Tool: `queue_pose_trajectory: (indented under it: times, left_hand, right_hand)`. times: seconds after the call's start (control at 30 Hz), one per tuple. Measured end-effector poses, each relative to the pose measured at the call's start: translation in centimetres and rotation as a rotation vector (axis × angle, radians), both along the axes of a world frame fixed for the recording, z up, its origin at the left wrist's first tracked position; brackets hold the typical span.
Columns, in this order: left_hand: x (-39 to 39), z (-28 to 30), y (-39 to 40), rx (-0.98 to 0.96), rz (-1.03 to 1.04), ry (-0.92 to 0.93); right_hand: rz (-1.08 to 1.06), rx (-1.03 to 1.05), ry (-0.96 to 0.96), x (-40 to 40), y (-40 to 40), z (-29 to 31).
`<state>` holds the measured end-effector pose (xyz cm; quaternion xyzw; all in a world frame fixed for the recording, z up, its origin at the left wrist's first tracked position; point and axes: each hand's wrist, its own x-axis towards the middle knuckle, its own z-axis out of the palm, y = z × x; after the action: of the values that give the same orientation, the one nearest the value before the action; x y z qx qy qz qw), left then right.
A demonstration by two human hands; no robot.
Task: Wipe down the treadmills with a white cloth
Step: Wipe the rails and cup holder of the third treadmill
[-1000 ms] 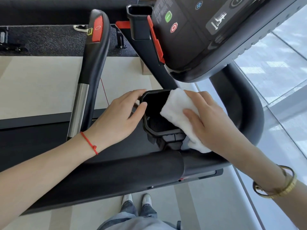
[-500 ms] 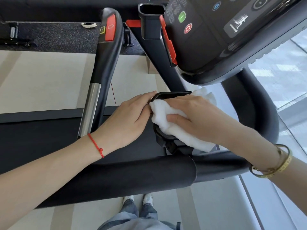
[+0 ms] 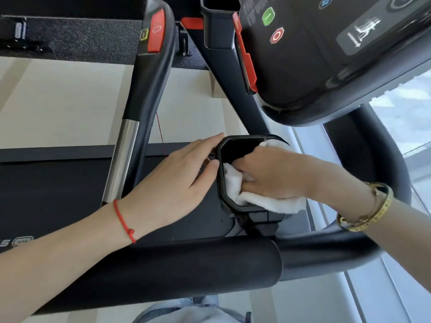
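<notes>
A black cup holder (image 3: 235,141) hangs from the treadmill frame below the console (image 3: 326,54). My right hand (image 3: 272,173) reaches down into the holder and grips the white cloth (image 3: 275,203), pushing it against the inner wall; part of the cloth spills over the near rim. My left hand (image 3: 177,183) rests against the holder's left outer side, its fingers straight and its thumb on the rim. The fingertips of my right hand are hidden inside the holder.
A black padded handlebar (image 3: 186,271) crosses in front of me. A side handrail (image 3: 144,89) with a red stop button (image 3: 156,31) rises at the left. A second cup holder (image 3: 219,22) sits higher up. The treadmill belt (image 3: 58,194) lies below; a window is to the right.
My right hand has moved from the holder's right rim across its top and now down inside it with the cloth. My left hand has stayed on the holder's left side.
</notes>
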<state>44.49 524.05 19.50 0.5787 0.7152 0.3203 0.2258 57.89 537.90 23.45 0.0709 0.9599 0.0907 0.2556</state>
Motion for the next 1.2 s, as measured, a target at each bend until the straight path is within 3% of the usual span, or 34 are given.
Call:
queue_pose_trajectory:
  times: [0.1,0.2,0.33,0.53,0.73,0.97,1.2]
  left_hand:
    - [0.0,0.1,0.0,-0.006,0.001,0.016]
    - [-0.1,0.1,0.0,-0.007,0.006,0.017]
    - [-0.1,0.2,0.0,-0.003,0.004,0.021]
    - [-0.1,0.3,-0.2,-0.004,-0.002,0.023]
    - [-0.1,0.3,-0.2,-0.006,-0.004,0.030]
    - [-0.1,0.3,-0.3,-0.006,-0.010,0.005]
    - [0.0,0.2,-0.4,-0.004,-0.010,0.003]
  right_hand:
    - [-0.077,-0.042,0.148,0.5,-0.4,-0.3]
    - [-0.311,-0.296,0.343,1.3,-0.3,0.2]
    - [-0.230,-0.428,0.450,2.5,-0.5,1.0]
    - [-0.221,-0.484,0.272,2.5,-0.5,2.0]
    - [-0.032,-0.186,-0.054,1.1,-0.6,0.5]
    - [-0.120,-0.111,-0.115,-0.1,-0.5,1.0]
    - [-0.230,-0.285,-0.115,-0.7,-0.2,1.6]
